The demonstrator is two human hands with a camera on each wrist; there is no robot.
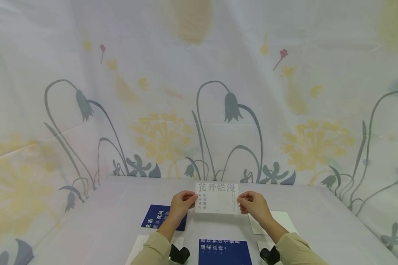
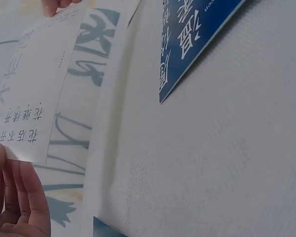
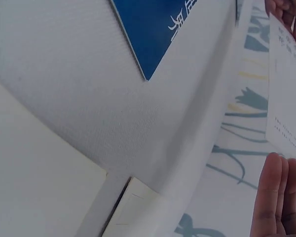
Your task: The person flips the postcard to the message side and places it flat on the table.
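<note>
A white card with large grey Chinese characters along its top is held up above the table, its printed face toward the head camera. My left hand pinches its left edge between thumb and fingers. At the opposite edge, my right hand pinches the card the same way. In the left wrist view the card stretches between both hands, with the left thumb on its face. Fingers of the right hand lie behind the card's edge in the right wrist view.
On the white table lie a blue card at left and another blue card nearest the middle. A cream card is at right, partly under the right forearm. Behind the table hangs a flower-printed curtain.
</note>
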